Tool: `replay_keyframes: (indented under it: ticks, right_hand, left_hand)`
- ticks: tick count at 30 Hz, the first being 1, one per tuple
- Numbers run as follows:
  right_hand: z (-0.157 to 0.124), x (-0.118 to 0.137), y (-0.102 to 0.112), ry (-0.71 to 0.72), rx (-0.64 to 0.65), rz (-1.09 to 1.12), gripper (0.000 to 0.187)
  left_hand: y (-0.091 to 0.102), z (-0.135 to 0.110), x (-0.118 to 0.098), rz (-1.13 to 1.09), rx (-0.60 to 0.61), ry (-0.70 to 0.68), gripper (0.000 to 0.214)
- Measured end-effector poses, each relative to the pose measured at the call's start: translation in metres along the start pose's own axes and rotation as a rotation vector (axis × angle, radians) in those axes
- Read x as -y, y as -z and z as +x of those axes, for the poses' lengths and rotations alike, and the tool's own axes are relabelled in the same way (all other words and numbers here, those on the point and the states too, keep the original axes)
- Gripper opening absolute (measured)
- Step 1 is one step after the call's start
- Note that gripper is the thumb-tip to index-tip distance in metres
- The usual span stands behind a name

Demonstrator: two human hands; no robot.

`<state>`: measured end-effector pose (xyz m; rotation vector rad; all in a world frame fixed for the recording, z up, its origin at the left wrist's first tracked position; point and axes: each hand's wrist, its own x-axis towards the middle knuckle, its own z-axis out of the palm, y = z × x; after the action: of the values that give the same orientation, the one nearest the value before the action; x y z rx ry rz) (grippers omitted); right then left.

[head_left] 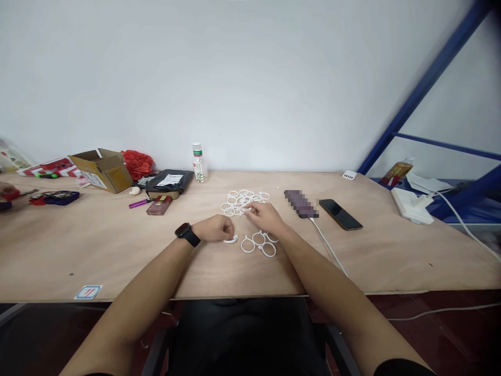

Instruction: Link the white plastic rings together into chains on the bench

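A heap of several white plastic rings (242, 201) lies on the wooden table (117, 250), in the middle. My right hand (266, 215) reaches into the near edge of the heap, its fingers pinched on one ring. My left hand (216, 228), with a black watch on the wrist, rests curled on the table and holds a white ring (230, 239) that sticks out below its fingers. A small group of three rings (259, 243) lies just in front of both hands.
To the right lie a dark phone (340, 213), a second blurred device with a white cable (326, 244), and a white power strip (410, 204). On the left stand a cardboard box (102, 169), a red bag (136, 163), a white bottle (198, 163) and small items.
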<state>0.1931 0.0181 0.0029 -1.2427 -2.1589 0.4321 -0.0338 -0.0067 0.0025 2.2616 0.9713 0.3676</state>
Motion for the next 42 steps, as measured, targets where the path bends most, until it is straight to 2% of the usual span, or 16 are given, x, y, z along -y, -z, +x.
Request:
replay_keyframes:
  ticks: [5, 10, 16, 24, 29, 36, 39, 42]
  right_hand:
    - [-0.003, 0.007, -0.001, 0.140, 0.142, 0.088, 0.020]
    - [-0.005, 0.014, -0.001, 0.182, 0.225, 0.089, 0.022]
    - [-0.003, 0.014, 0.000, 0.179, 0.221, 0.101, 0.020]
    - [-0.002, 0.006, -0.004, 0.177, 0.201, 0.134, 0.022]
    - [-0.002, 0.010, -0.003, 0.180, 0.175, 0.148, 0.023]
    - [-0.002, 0.010, -0.007, -0.004, 0.182, 0.339, 0.028]
    - [-0.001, 0.007, -0.008, -0.004, 0.137, 0.303, 0.033]
    - [0.001, 0.003, -0.006, 0.042, 0.014, 0.213, 0.037]
  left_hand:
    - [0.000, 0.003, -0.006, 0.187, -0.308, -0.026, 0.013]
    - [-0.004, 0.005, -0.017, 0.235, -0.460, -0.109, 0.017]
    - [-0.006, 0.006, -0.019, 0.207, -0.503, -0.207, 0.019]
    - [-0.008, 0.009, -0.016, 0.180, -0.533, -0.210, 0.019]
    - [-0.007, 0.008, -0.018, 0.163, -0.522, -0.226, 0.022]
    - [-0.010, 0.010, -0.022, 0.180, -0.507, -0.259, 0.020]
    - [-0.013, 0.011, -0.016, 0.197, -0.519, -0.259, 0.017]
    - [-0.013, 0.012, -0.008, 0.175, -0.620, -0.217, 0.021]
